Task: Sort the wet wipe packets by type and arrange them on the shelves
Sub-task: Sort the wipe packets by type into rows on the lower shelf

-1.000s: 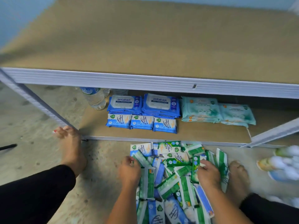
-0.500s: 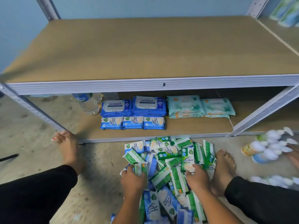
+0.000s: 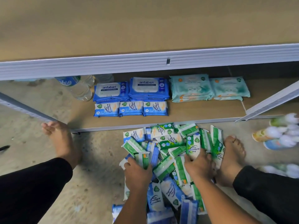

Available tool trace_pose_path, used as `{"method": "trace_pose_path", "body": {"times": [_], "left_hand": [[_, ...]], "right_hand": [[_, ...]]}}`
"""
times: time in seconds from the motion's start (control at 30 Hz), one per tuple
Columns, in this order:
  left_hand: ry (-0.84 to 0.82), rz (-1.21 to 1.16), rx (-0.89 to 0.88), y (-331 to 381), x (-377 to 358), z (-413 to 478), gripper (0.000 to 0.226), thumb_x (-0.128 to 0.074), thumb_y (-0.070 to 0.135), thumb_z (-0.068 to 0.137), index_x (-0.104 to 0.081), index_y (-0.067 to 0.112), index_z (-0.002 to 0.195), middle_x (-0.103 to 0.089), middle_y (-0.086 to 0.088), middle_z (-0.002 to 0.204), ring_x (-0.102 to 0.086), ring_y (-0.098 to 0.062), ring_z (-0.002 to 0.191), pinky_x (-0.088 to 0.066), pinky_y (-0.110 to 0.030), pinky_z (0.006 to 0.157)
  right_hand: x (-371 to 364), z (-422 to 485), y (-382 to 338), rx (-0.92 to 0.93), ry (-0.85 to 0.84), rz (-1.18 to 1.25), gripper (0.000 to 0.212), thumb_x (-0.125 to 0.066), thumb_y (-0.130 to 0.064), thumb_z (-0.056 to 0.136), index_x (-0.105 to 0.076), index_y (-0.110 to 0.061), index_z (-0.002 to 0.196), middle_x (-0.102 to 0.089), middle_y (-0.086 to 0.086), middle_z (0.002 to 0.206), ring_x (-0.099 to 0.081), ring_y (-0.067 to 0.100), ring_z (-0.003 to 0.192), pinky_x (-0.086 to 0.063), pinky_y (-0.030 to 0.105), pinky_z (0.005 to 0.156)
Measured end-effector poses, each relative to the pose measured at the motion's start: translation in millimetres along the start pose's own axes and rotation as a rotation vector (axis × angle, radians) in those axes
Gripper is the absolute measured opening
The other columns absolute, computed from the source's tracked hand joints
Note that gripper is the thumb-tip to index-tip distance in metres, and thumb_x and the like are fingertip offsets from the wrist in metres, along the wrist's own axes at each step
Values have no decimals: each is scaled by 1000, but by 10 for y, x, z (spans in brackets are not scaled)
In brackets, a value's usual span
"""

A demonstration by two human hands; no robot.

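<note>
A heap of small green and blue wet wipe packets (image 3: 169, 147) lies on the floor between my feet. My left hand (image 3: 137, 173) grips a green packet (image 3: 143, 159) at the heap's left side. My right hand (image 3: 198, 165) grips an upright green packet (image 3: 193, 145) at the right side. On the bottom shelf (image 3: 202, 110) stand two large blue packs (image 3: 131, 90), a row of three small blue packets (image 3: 131, 108) in front of them, and teal packs (image 3: 208, 88) to the right.
A water bottle (image 3: 76, 88) lies on the bottom shelf's left. The upper shelf board (image 3: 145, 26) overhangs, with a metal front rail (image 3: 113, 63). Blurred colourful bottles (image 3: 281, 135) lie on the floor at right. My bare feet (image 3: 63, 139) flank the heap.
The camera swung up and back down. Both hands stayed in the heap, and the right hand's green packet now stands upright in its grip.
</note>
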State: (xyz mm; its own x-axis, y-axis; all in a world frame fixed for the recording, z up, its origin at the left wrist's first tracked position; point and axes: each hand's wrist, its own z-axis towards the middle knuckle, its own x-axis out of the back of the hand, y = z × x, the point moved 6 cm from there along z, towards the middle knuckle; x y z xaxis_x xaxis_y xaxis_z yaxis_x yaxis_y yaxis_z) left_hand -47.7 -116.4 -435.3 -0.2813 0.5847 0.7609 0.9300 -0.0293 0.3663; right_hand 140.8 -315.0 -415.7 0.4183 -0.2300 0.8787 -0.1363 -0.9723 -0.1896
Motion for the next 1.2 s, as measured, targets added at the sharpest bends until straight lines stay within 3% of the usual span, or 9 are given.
{"method": "trace_pose_path", "body": {"times": [0.13, 0.4, 0.57, 0.67, 0.73, 0.9, 0.97, 1.1, 1.2], "left_hand": [[5, 64, -19, -71, -114, 53, 80, -81, 62, 69, -35, 18, 118, -50, -6, 113, -58, -28, 102, -50, -36, 72], [4, 3, -30, -103, -91, 72, 69, -79, 59, 71, -37, 22, 111, -49, 0, 104, -57, -21, 91, -50, -35, 68], [-24, -83, -60, -42, 53, -9, 65, -78, 54, 72, -45, 21, 116, -53, 0, 109, -60, -23, 95, -57, -44, 80], [-38, -135, -118, 55, 187, -100, 69, -75, 50, 76, -44, 21, 130, -53, -1, 120, -60, -24, 103, -56, -44, 85], [-119, -176, -174, 167, 252, -184, 72, -75, 47, 80, -41, 19, 137, -53, 0, 127, -60, -23, 108, -53, -39, 85], [-420, -407, -229, 468, 304, -486, 53, -73, 32, 91, -47, 18, 135, -62, 3, 110, -65, -9, 87, -53, -25, 70], [-527, -527, -182, 537, 313, -625, 41, -66, 31, 96, -49, 19, 131, -62, 0, 114, -66, -15, 89, -54, -28, 70], [-620, -662, -127, 581, 331, -787, 65, -60, 39, 81, -44, 26, 142, -63, -14, 121, -69, -36, 101, -59, -47, 84], [-674, -670, -166, 665, 458, -926, 57, -58, 12, 88, -35, 28, 138, -56, -16, 121, -67, -41, 103, -61, -50, 78]], "right_hand": [[-50, 55, -24, -47, 10, -42, 87, -70, -62, 79, -33, -24, 148, -42, 11, 148, -38, 36, 133, -35, 50, 98], [8, 178, -43, 27, 19, -165, 74, -69, -53, 78, -43, -20, 139, -51, 10, 137, -43, 32, 125, -35, 44, 92], [194, 67, -50, 57, 39, -93, 78, -73, -55, 72, -48, -20, 137, -51, 11, 134, -46, 34, 124, -40, 44, 99], [316, -50, -47, 99, 10, 127, 71, -80, -41, 73, -53, -16, 134, -48, 11, 125, -57, 34, 108, -53, 40, 83], [399, -155, -44, 141, -25, 232, 67, -82, -30, 75, -55, -17, 134, -45, 10, 124, -59, 33, 103, -54, 36, 80], [467, -398, 47, 146, -152, 473, 62, -77, -3, 71, -65, -30, 126, -53, 6, 116, -64, 20, 84, -56, 30, 66], [496, -476, 82, 135, -197, 567, 58, -81, -4, 72, -66, -26, 124, -66, 3, 107, -66, 15, 81, -56, 28, 63], [620, -606, 152, 74, -190, 690, 48, -82, -10, 79, -63, -25, 121, -68, -2, 99, -65, 18, 84, -54, 31, 69], [713, -672, 193, 35, -148, 760, 45, -75, -9, 84, -60, -20, 125, -66, 0, 97, -64, 25, 83, -55, 40, 73]]}}
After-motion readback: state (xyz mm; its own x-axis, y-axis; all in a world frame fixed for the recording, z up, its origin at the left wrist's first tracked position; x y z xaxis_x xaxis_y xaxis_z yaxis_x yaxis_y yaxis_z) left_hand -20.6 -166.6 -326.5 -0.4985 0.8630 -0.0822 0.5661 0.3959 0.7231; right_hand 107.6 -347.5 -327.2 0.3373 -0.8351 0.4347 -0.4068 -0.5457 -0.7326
